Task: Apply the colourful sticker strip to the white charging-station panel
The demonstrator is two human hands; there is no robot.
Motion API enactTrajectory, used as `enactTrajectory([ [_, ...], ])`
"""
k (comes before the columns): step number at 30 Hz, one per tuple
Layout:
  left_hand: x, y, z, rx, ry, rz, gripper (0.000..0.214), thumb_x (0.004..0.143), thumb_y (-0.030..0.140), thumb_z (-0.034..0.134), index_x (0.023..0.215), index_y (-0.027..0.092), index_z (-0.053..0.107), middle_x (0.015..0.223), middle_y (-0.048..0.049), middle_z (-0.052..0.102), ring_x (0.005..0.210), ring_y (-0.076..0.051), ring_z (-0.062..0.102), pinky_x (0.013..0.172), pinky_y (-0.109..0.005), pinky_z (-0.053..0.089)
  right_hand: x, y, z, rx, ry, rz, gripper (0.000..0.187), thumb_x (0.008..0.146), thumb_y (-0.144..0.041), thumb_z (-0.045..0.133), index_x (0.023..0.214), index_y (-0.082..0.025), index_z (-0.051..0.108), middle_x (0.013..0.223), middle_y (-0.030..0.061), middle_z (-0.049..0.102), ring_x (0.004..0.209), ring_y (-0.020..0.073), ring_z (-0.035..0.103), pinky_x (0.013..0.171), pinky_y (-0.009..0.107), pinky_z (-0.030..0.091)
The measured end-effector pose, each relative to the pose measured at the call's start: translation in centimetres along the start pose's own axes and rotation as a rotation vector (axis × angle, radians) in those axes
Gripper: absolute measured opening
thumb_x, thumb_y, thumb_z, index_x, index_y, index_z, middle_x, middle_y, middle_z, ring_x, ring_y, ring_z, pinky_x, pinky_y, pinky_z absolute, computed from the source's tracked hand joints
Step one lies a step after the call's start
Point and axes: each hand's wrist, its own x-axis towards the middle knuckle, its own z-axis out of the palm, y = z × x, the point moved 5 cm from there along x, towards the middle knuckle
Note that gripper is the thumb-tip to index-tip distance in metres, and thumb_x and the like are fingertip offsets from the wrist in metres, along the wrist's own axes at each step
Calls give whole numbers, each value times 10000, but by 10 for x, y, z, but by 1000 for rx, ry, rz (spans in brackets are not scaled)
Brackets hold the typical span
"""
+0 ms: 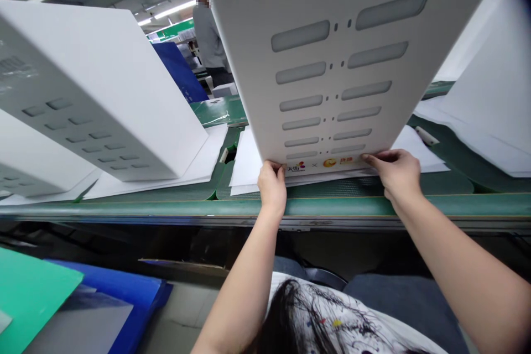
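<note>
A tall white cabinet point(332, 55) with two columns of slots and a QR label stands on white foam sheets point(244, 168) on the green conveyor belt point(340, 207), right in front of me. A sticker strip with coloured logos point(319, 164) runs along its bottom edge. My left hand point(271, 185) pinches the left end of that strip at the cabinet's lower corner. My right hand point(396, 174) presses its fingertips on the right end of the strip, fingers curled on it.
A second white slotted cabinet point(95, 94) stands to the left on the belt, another white unit point(489, 83) to the right. A person point(209, 38) stands beyond the line. Blue and green sheets point(83, 298) lie under the belt at lower left.
</note>
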Motion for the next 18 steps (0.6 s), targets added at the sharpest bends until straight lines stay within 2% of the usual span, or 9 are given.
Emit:
enactTrajectory([
  [4, 4, 0, -6, 74, -33, 92, 106, 790, 253, 543, 755, 162, 503, 759, -37, 588, 704, -159, 521, 663, -270, 336, -1, -8, -10, -75, 8, -42, 427, 497, -466, 732, 730, -153, 559, 734, 17, 567, 646, 130, 498, 608, 257, 382],
  [6, 6, -1, -8, 106, -49, 133, 98, 792, 241, 543, 755, 163, 497, 751, -29, 584, 700, -152, 521, 655, -261, 336, -11, -25, -5, -115, -68, -181, 366, 574, -468, 693, 740, -163, 577, 744, 23, 565, 657, 132, 493, 622, 261, 380],
  [8, 8, -1, -10, 107, -61, 152, 103, 792, 235, 543, 743, 161, 491, 738, -21, 580, 690, -141, 519, 644, -248, 341, -34, -49, 19, -141, -329, -411, 308, 691, -457, 611, 774, -161, 606, 762, 40, 583, 682, 140, 511, 655, 274, 395],
  [9, 8, -2, -10, 97, -63, 154, 109, 792, 235, 544, 734, 160, 489, 727, -18, 576, 682, -136, 517, 639, -241, 343, -51, -61, 39, -140, -539, -535, 285, 758, -427, 548, 810, -156, 621, 797, 50, 602, 725, 145, 535, 696, 281, 408],
  [10, 8, -2, -11, 89, -64, 157, 110, 792, 232, 542, 729, 159, 489, 717, -14, 572, 674, -131, 514, 634, -236, 345, -67, -71, 57, -137, -723, -618, 263, 792, -388, 514, 838, -159, 634, 853, 46, 618, 800, 147, 556, 762, 281, 416],
  [12, 9, -3, -13, 92, -68, 171, 107, 792, 224, 538, 720, 157, 492, 696, -7, 563, 663, -123, 509, 631, -229, 349, -90, -85, 91, -133, -967, -701, 226, 803, -311, 508, 923, -181, 649, 951, 19, 623, 910, 131, 561, 852, 252, 409],
  [15, 11, -8, -15, 94, -150, 165, 83, 781, 206, 535, 723, 156, 506, 698, -5, 567, 672, -121, 519, 650, -228, 371, -90, -90, 119, -166, -1177, -727, 219, 792, -251, 513, 941, -205, 666, 969, -3, 627, 916, 124, 572, 854, 233, 425],
  [16, 12, -12, -16, 81, -211, 138, 74, 774, 211, 542, 732, 156, 516, 712, -8, 577, 682, -125, 528, 659, -231, 383, -80, -85, 117, -184, -1212, -715, 219, 790, -253, 510, 931, -215, 673, 964, -9, 629, 905, 124, 580, 843, 233, 435],
  [18, 13, -22, -18, 30, -340, 69, 84, 762, 243, 558, 766, 160, 542, 753, -16, 599, 710, -132, 548, 684, -240, 409, -48, -69, 98, -227, -1218, -664, 226, 786, -291, 508, 918, -233, 681, 967, -17, 630, 911, 133, 588, 849, 248, 446],
])
